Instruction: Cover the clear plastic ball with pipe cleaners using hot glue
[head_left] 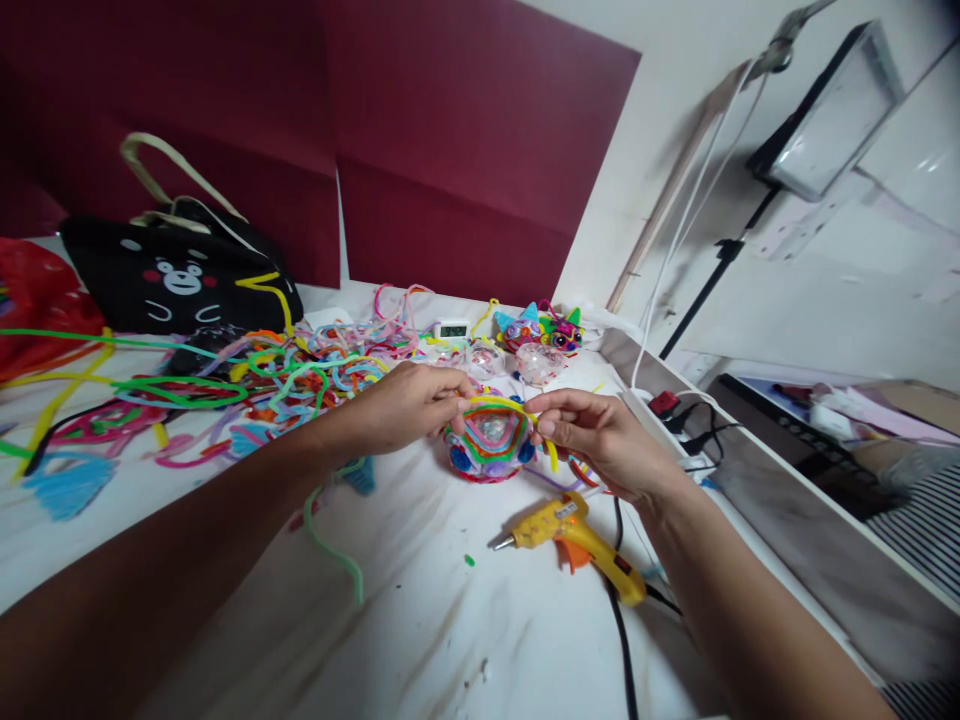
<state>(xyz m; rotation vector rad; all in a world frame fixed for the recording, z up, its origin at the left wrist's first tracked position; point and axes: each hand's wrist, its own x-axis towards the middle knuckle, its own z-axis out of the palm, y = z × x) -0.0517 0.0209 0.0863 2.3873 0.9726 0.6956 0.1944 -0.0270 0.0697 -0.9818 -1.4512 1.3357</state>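
A round ornament (pixel 491 455) covered in coloured pipe cleaners sits on the table in front of me, with rings of green, orange and blue around a clear middle. Along its top edge runs a yellow pipe cleaner (pixel 499 402). My left hand (pixel 424 405) pinches this strip at the upper left of the ornament. At the other side, my right hand (pixel 592 435) pinches the strip between thumb and fingers, its loose end hanging below. Below my right hand lies a yellow glue gun (pixel 574 535), its nozzle pointing left.
Loose pipe cleaners (pixel 300 375) are heaped at the left, before a black bag (pixel 180 270). Two finished-looking ornaments (pixel 536 328), clear domes and a small digital clock (pixel 451 330) stand behind. A power strip (pixel 675 420) and black cable (pixel 622 620) lie at the right.
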